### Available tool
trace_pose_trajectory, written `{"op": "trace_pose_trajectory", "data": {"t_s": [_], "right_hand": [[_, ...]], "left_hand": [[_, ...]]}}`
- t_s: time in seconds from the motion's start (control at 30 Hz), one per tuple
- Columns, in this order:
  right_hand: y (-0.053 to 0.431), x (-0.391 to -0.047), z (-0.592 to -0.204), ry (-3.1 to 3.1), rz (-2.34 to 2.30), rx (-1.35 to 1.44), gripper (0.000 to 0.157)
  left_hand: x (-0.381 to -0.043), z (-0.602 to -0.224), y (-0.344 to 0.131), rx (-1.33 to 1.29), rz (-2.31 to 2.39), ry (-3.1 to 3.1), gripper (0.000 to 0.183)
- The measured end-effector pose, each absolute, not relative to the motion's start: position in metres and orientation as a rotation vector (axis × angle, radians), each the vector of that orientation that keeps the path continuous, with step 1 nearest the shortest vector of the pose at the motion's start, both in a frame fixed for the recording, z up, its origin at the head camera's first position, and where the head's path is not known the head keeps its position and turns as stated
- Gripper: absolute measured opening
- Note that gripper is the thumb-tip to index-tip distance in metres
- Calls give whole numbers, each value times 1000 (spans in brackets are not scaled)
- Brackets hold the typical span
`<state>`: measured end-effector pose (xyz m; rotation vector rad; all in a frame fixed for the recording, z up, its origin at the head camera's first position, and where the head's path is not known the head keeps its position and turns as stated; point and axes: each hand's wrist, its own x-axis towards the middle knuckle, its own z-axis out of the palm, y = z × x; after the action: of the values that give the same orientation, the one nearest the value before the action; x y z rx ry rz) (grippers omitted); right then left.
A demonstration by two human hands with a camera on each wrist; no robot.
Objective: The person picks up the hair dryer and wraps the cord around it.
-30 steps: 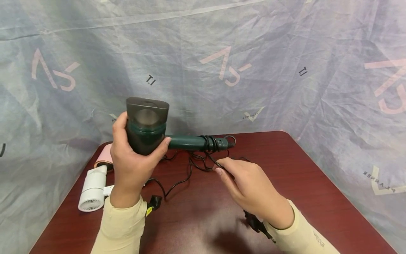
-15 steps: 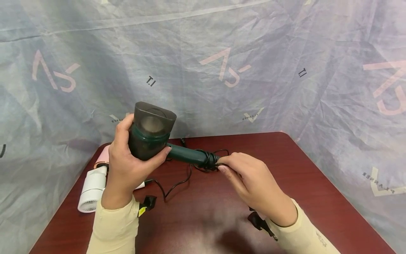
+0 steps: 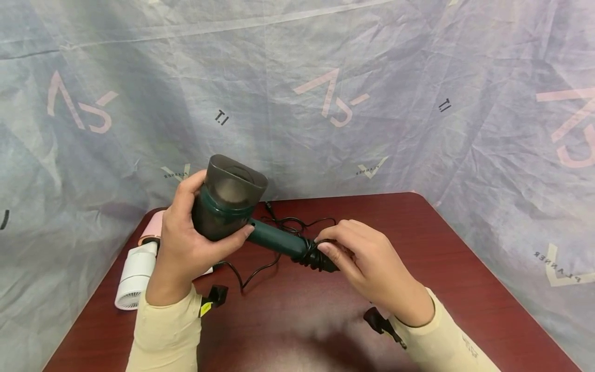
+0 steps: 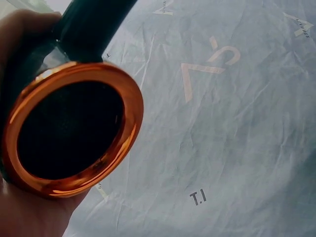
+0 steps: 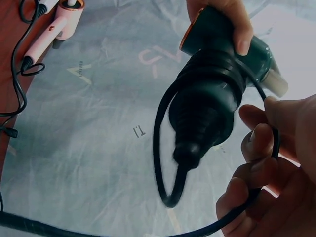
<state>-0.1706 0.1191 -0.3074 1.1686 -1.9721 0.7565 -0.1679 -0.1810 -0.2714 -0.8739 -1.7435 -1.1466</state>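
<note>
My left hand (image 3: 183, 253) grips the barrel of a dark green hair dryer (image 3: 276, 238) above the table, its smoky flat nozzle (image 3: 237, 181) tilted up. The handle slants down toward my right hand (image 3: 372, 263). Thumb and fingers there pinch the black cord (image 5: 157, 128), which is wound several times round the handle's end. In the left wrist view, a copper-coloured ring (image 4: 133, 108) rims the dryer's rear. The right wrist view shows a loop of cord hanging from the handle's tip, with more cord running across my curled right fingers (image 5: 234, 192).
A white hair dryer (image 3: 136, 276) and a pink hair dryer (image 3: 152, 226) lie at the left of the reddish-brown table (image 3: 279, 320). Black cords (image 3: 253, 276) trail across it behind the hands. A printed grey cloth (image 3: 297, 103) hangs around the back and sides.
The green hair dryer has turned so its handle slopes down to the right, and it has shifted slightly right. The cord held by my right hand now lies close against the handle's end.
</note>
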Motion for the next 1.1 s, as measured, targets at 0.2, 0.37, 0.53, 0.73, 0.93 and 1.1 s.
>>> {"op": "trace_pose_trajectory", "data": {"t_s": [0.2, 0.37, 0.53, 0.73, 0.93, 1.1], "right_hand": [[121, -173, -309, -1990, 842, 1204, 8], [122, -172, -310, -1988, 914, 1253, 12], [123, -170, -308, -1973, 971, 1340, 14], [124, -168, -306, -1988, 1007, 1438, 13], [127, -169, -306, -1992, 1052, 1527, 13], [130, -171, -307, -1975, 1157, 1604, 16]], "left_hand": [[-166, -270, -183, -938, -1243, -1723, 87], [-165, -269, -183, -1002, -1334, -1675, 89], [-164, -270, -183, -1029, -1414, -1659, 89], [-163, -270, -183, -1056, -1511, -1664, 90], [-164, -271, -181, -1092, -1558, -1650, 92], [-168, -276, -182, -1122, -1589, -1626, 94]]}}
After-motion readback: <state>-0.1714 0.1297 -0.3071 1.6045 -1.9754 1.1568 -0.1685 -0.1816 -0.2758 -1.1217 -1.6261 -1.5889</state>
